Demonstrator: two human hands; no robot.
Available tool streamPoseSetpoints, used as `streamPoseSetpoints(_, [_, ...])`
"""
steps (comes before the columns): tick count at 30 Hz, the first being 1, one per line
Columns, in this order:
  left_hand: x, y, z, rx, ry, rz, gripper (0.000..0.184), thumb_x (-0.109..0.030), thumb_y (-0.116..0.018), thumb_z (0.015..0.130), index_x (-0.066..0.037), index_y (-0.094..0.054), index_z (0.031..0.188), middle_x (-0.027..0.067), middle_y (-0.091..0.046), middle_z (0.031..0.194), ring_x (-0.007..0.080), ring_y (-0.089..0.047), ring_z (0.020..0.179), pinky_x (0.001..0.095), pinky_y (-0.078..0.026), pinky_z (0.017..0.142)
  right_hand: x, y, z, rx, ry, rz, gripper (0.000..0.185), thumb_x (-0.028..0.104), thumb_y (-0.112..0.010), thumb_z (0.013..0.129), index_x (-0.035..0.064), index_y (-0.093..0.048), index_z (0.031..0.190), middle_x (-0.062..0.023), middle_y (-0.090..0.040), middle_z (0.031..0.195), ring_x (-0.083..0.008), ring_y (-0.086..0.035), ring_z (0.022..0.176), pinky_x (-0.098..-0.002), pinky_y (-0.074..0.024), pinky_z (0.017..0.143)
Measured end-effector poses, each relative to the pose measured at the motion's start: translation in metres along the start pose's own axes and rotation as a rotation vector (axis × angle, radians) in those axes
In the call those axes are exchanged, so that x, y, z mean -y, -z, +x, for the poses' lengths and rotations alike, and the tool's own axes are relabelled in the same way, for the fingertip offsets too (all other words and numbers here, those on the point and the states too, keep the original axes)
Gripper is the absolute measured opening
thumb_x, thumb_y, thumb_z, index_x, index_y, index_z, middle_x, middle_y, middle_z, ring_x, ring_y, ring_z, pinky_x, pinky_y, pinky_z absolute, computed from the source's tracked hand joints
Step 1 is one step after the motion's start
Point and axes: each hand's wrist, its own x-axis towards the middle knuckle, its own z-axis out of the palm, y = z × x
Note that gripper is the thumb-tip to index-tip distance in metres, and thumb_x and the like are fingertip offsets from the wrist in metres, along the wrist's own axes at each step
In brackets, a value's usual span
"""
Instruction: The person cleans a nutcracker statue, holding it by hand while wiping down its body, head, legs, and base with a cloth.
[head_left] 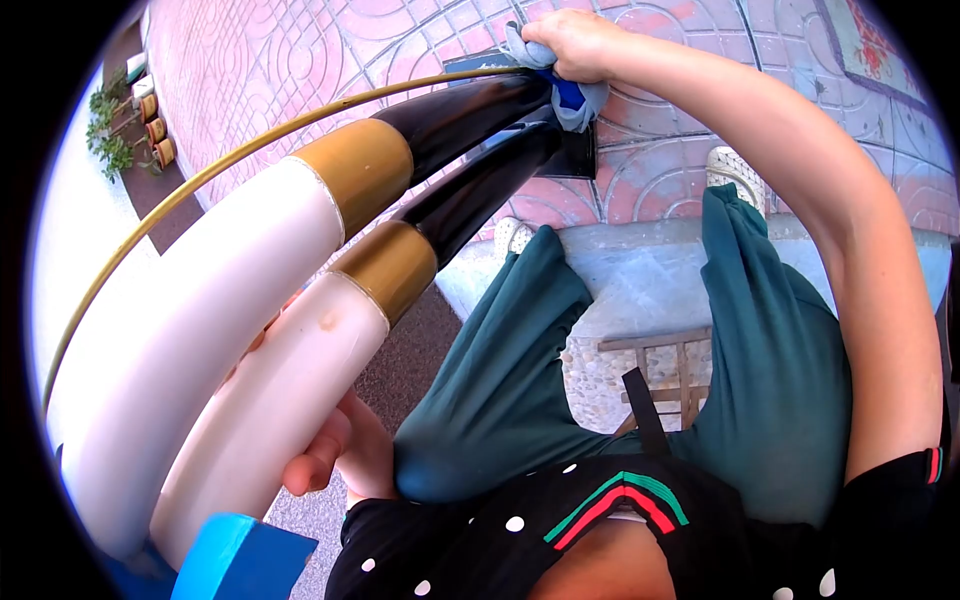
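Note:
A large figure lies slanted across my left side, with two long white legs (230, 320), gold bands (355, 165) and glossy black boots (465, 120) on a dark base (575, 155). My left hand (325, 450) wraps round the nearer white leg; its thumb shows on the near side and its fingertips show between the legs. At the boots' far end, my right hand (575, 45) grips a bunched grey-blue cloth (580, 100), which touches the end of the boots by the base. A thin gold rod (250, 145) curves along the figure's outer side.
Blue parts (245, 560) of the figure reach the bottom left. Pink patterned paving (640, 180) lies ahead, with a mat (880, 45) at the far right. Potted plants (150, 120) stand at upper left. A wooden slatted piece (670, 370) shows between my knees.

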Motion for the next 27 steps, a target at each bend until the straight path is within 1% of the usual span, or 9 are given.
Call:
streamPoseSetpoints(2, [0.0, -0.003, 0.005, -0.032, 0.009, 0.012, 0.09, -0.072, -0.069, 0.069, -0.009, -0.046, 0.13, 0.0184, -0.049, 0.126, 0.0351, -0.047, 0.126, 0.0559, -0.046, 0.101, -0.005, -0.016, 0.0, -0.234, -0.025, -0.148, 0.046, 0.005, -0.07, 0.072, 0.0106, -0.059, 0.116, -0.0177, -0.058, 0.115, -0.0376, -0.056, 0.111, -0.0428, -0.0491, 0.091])
streamPoseSetpoints(5, [0.002, -0.012, 0.013, 0.029, -0.102, 0.058, 0.092, -0.069, -0.065, 0.076, -0.003, -0.046, 0.137, 0.0173, -0.057, 0.126, 0.0337, -0.061, 0.112, 0.0535, -0.051, 0.095, -0.001, -0.011, -0.009, -0.28, -0.184, 0.065, 0.044, 0.011, -0.072, 0.072, 0.0117, -0.06, 0.114, -0.0194, -0.06, 0.113, -0.0377, -0.057, 0.11, -0.0436, -0.0493, 0.09])
streamPoseSetpoints(6, [0.002, -0.01, 0.01, 0.019, -0.081, 0.016, 0.091, -0.07, -0.067, 0.073, -0.005, -0.046, 0.134, 0.0171, -0.053, 0.126, 0.0339, -0.056, 0.117, 0.0539, -0.049, 0.098, -0.006, -0.012, -0.009, -0.281, -0.183, 0.068, 0.044, 0.011, -0.072, 0.072, 0.0117, -0.06, 0.114, -0.0194, -0.06, 0.113, -0.0377, -0.057, 0.11, -0.0436, -0.0493, 0.09])
streamPoseSetpoints(8, [0.001, -0.005, 0.004, 0.013, -0.058, -0.021, 0.091, -0.071, -0.069, 0.07, -0.008, -0.046, 0.131, 0.017, -0.049, 0.126, 0.034, -0.051, 0.121, 0.0543, -0.048, 0.1, -0.023, -0.016, -0.007, -0.457, -0.039, 0.152, 0.039, 0.011, -0.066, 0.068, -0.001, -0.058, 0.105, -0.0277, -0.059, 0.106, -0.0436, -0.056, 0.103, -0.047, -0.0469, 0.088])
streamPoseSetpoints(9, [0.002, -0.004, 0.002, -0.022, -0.062, 0.015, 0.091, -0.071, -0.069, 0.071, -0.007, -0.046, 0.132, 0.0173, -0.05, 0.126, 0.0341, -0.051, 0.121, 0.0552, -0.047, 0.1, -0.026, -0.018, -0.007, -0.536, 0.022, 0.09, 0.043, 0.012, -0.067, 0.069, 0.0001, -0.057, 0.109, -0.0248, -0.058, 0.107, -0.0436, -0.054, 0.103, -0.0471, -0.0461, 0.09])
streamPoseSetpoints(14, [0.004, 0.002, -0.005, -0.033, -0.066, 0.02, 0.092, -0.071, -0.068, 0.071, -0.006, -0.046, 0.133, 0.0187, -0.051, 0.126, 0.0349, -0.053, 0.121, 0.0578, -0.046, 0.099, -0.025, -0.01, -0.024, -0.369, 0.154, 0.012, 0.047, 0.015, -0.069, 0.07, 0.0028, -0.056, 0.113, -0.022, -0.056, 0.115, -0.0408, -0.053, 0.107, -0.0468, -0.046, 0.092])
streamPoseSetpoints(19, [0.002, -0.008, 0.009, 0.027, -0.028, -0.088, 0.093, -0.071, -0.068, 0.071, -0.006, -0.046, 0.133, 0.0195, -0.051, 0.127, 0.0361, -0.054, 0.121, 0.0586, -0.045, 0.1, 0.004, 0.006, -0.008, -0.207, -0.039, 0.017, 0.034, 0.01, -0.065, 0.072, 0.0049, -0.058, 0.105, -0.0231, -0.058, 0.107, -0.0403, -0.058, 0.102, -0.0476, -0.0507, 0.082])
streamPoseSetpoints(23, [0.006, -0.014, 0.005, -0.014, -0.052, -0.075, 0.092, -0.069, -0.069, 0.071, -0.006, -0.046, 0.134, 0.0196, -0.051, 0.128, 0.0353, -0.054, 0.121, 0.0574, -0.045, 0.1, 0.002, -0.006, 0.02, -0.306, 0.055, 0.079, 0.029, 0.008, -0.064, 0.072, 0.0058, -0.06, 0.101, -0.0233, -0.059, 0.105, -0.0409, -0.06, 0.1, -0.0482, -0.0515, 0.081])
streamPoseSetpoints(27, [0.002, -0.013, 0.001, -0.061, -0.083, -0.053, 0.092, -0.067, -0.07, 0.072, -0.005, -0.045, 0.135, 0.0197, -0.051, 0.128, 0.0342, -0.054, 0.12, 0.0559, -0.045, 0.101, 0.017, -0.002, 0.018, -0.327, -0.033, 0.011, 0.029, 0.009, -0.067, 0.07, 0.005, -0.062, 0.099, -0.0241, -0.06, 0.103, -0.0413, -0.06, 0.1, -0.0476, -0.0517, 0.082])
